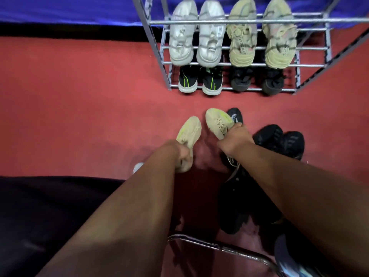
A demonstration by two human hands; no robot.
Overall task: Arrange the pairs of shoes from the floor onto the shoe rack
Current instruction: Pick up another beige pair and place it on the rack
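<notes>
Red floor (pixel 79 100) everywhere, and the metal shoe rack (pixel 247 22) stands at the far side: white pair (pixel 196 35) and beige pair (pixel 261 33) on an upper shelf, green-striped black pair (pixel 200 80) and dark pair (pixel 257 80) below. Black shoes (pixel 279 139) lie on the floor just right of the arms. Now the hands: left hand (pixel 182 154) clenched around the heel of one cream shoe (pixel 189 132), right hand (pixel 234 136) gripping the other cream shoe (pixel 217 121) at its collar, both toes pointing at the rack.
</notes>
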